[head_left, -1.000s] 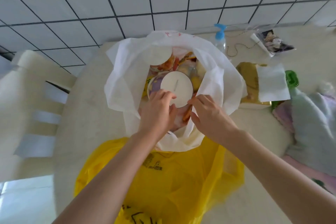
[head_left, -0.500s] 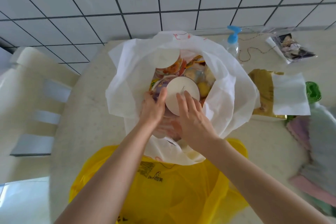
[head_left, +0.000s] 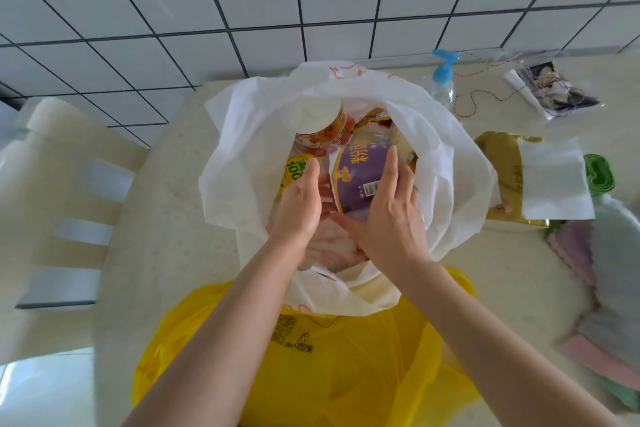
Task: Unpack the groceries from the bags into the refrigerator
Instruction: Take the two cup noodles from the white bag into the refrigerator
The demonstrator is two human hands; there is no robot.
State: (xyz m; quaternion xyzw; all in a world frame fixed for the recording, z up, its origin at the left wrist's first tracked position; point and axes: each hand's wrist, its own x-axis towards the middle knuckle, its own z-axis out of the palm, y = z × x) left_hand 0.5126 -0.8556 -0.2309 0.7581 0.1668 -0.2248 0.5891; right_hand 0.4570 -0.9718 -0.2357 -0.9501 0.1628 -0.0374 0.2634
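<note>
An open white bag [head_left: 242, 135] stands on the table and holds several groceries. Inside it, a purple cup [head_left: 360, 180] lies tipped on its side between my hands. My right hand [head_left: 391, 218] grips its right side, thumb underneath and fingers curved over it. With fingers straight, my left hand [head_left: 299, 204] presses against the cup's lidded left end. Behind them stands an orange-red cup with a white lid [head_left: 320, 121], and a pack with a yellow round label [head_left: 294, 170] lies at the left. A yellow bag [head_left: 322, 367] sits in front, under my forearms.
A clear bottle with a blue pump [head_left: 441, 74] stands behind the white bag. To the right lie a gold packet under white paper [head_left: 550, 180], a green roll [head_left: 599, 177], folded cloths [head_left: 602, 288] and a photo packet [head_left: 550, 87]. A white chair [head_left: 52, 218] stands left; tiled wall behind.
The purple cup has tipped from upright, lid up, onto its side. Both hands have moved from its top to its two sides, deeper in the bag.
</note>
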